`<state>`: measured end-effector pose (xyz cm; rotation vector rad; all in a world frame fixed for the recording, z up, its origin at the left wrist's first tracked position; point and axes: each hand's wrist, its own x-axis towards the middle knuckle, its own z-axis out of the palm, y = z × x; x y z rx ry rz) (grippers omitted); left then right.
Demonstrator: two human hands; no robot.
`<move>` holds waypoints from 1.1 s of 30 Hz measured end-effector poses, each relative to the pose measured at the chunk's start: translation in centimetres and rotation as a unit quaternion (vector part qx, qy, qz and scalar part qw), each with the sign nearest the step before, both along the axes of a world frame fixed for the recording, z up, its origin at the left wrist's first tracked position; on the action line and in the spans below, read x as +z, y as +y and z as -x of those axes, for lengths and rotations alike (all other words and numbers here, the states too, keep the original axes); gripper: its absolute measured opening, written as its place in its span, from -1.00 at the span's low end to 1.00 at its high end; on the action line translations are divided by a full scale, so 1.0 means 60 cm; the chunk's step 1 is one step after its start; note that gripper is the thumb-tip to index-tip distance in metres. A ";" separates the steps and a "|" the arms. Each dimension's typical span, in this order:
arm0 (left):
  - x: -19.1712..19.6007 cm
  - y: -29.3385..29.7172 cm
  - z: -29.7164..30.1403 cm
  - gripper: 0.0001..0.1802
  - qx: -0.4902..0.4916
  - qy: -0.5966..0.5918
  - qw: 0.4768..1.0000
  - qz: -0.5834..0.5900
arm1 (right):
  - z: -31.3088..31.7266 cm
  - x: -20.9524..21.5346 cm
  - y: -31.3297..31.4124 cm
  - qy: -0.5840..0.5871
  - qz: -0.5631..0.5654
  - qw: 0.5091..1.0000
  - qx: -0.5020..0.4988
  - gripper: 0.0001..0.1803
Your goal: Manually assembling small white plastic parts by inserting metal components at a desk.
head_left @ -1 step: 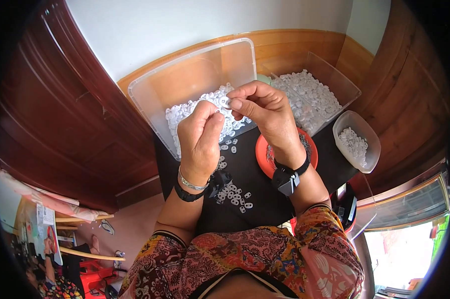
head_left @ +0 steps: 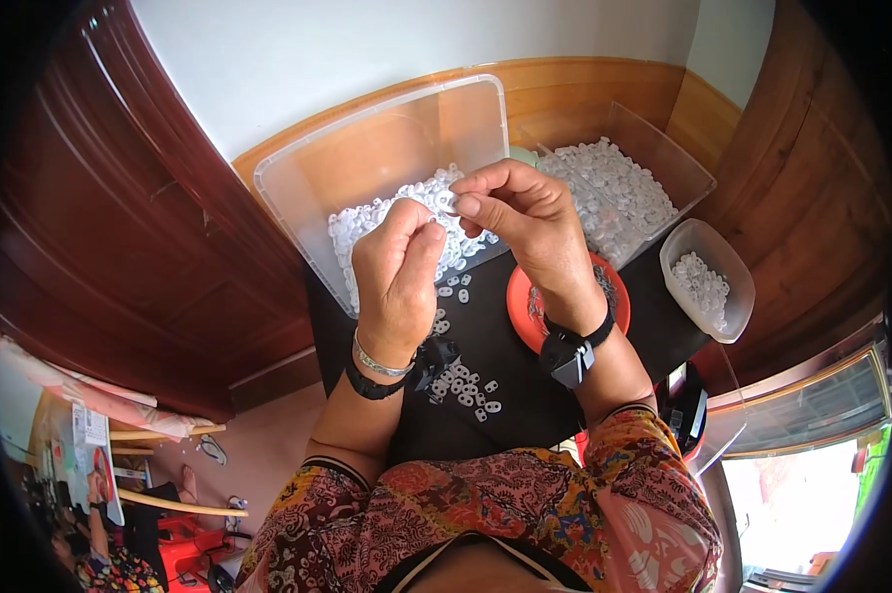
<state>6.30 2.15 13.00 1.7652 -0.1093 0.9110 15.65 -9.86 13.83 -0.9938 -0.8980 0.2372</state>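
Between the thumb and index finger of my right hand (head_left: 525, 212) is a small white oval plastic piece (head_left: 446, 202) with a hole in it. My left hand (head_left: 397, 277) is closed close beside it, thumb pressed against the curled index finger; whatever it pinches is hidden. Both hands are raised in front of a large clear bin (head_left: 303, 232) heaped with similar white pieces (head_left: 367, 219). Loose two-holed white pieces (head_left: 463, 385) lie on the black tabletop (head_left: 525, 415) below my hands. Under my right wrist stands an orange-red bowl (head_left: 518, 314) of small grey metallic bits, partly covered by the arm.
A second clear bin (head_left: 698, 183) full of white pieces stands at the back right. Nearer, a small translucent tub (head_left: 740, 287) holds more. A wall rises behind, with dark wooden panels (head_left: 169, 217) at left. Another person's arm (head_left: 98, 529) and a red stool (head_left: 184, 544) show lower left.
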 end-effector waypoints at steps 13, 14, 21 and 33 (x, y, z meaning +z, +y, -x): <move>0.005 0.003 0.002 -0.82 -0.035 0.011 0.998 0.050 | 0.009 0.005 -0.003 -0.032 0.030 0.998 0.036 -0.82; 0.009 0.001 0.004 -0.81 -0.049 0.024 0.996 0.077 | 0.010 0.007 -0.005 -0.070 0.051 0.996 0.024 -0.76; 0.007 0.008 0.006 -0.74 -0.080 0.046 0.989 0.120 | 0.013 0.011 -0.006 -0.168 0.104 0.979 -0.054 -0.72; 0.011 0.016 -0.005 -0.67 -0.084 0.039 0.994 0.053 | 0.014 0.017 -0.011 -0.178 0.122 0.974 -0.073 -0.75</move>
